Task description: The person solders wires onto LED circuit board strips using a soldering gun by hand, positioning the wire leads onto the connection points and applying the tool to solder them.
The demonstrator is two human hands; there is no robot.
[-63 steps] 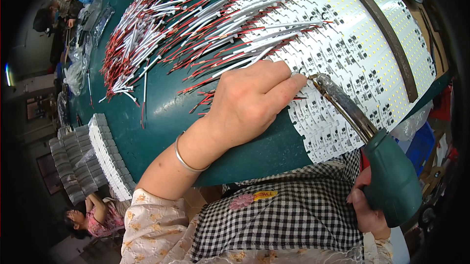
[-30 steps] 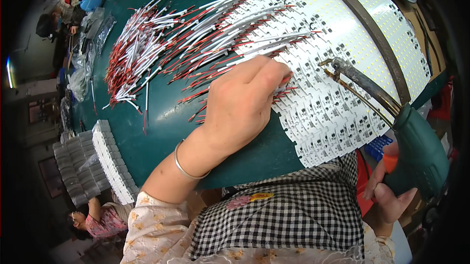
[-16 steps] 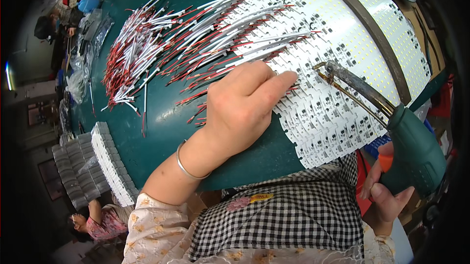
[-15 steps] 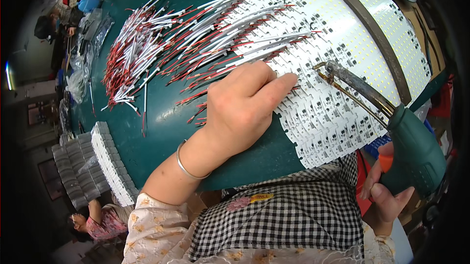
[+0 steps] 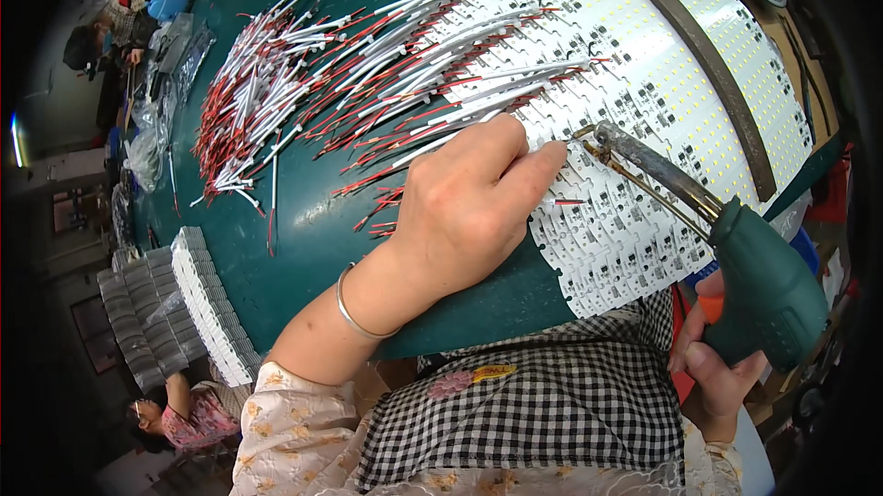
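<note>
While red-and-white wire leads (image 5: pixel 368 82) lie fanned across a green worktable (image 5: pixel 303 248), a worker's left hand (image 5: pixel 464 206) presses palm-down at the edge of a white panel of LED circuit boards (image 5: pixel 644 128), fingers curled and closed on the end of one lead. That lead's tip sits on the boards, just beside the tip of the soldering gun (image 5: pixel 727 239). Her right hand (image 5: pixel 717 358) is wrapped tightly around the gun's green grip at the lower right, its metal barrel angled up and left onto the panel. A dark bar (image 5: pixel 699 55) lies across the boards. Stacked white strips (image 5: pixel 207 303) sit at the table's left edge; no bins or trays show.
</note>
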